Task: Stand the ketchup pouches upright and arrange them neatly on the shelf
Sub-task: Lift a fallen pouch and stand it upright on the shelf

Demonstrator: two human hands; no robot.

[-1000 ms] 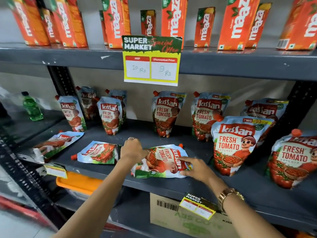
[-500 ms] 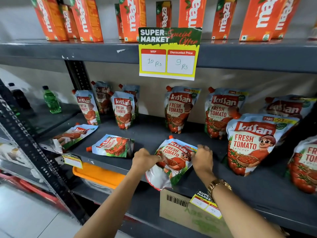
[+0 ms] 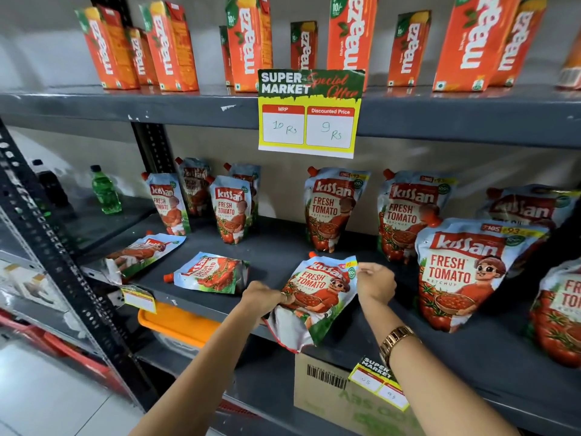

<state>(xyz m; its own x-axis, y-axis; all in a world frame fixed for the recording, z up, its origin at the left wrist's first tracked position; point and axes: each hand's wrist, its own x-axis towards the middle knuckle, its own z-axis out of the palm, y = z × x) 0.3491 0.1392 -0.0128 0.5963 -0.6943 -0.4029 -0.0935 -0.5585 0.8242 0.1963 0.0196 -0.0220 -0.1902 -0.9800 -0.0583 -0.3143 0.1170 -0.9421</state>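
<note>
Tilting over the front edge of the grey shelf (image 3: 361,247), a ketchup pouch (image 3: 317,291) is being gripped by both hands. Its lower left edge is being pinched by the closed left hand (image 3: 262,298), while its upper right corner is being pinched by the right hand (image 3: 375,283).

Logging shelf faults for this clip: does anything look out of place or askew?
Yes. Two ketchup pouches lie flat at the shelf's left front, one with its spout pointing left, another overhanging the edge. The held pouch is tilted, not yet standing.
</note>
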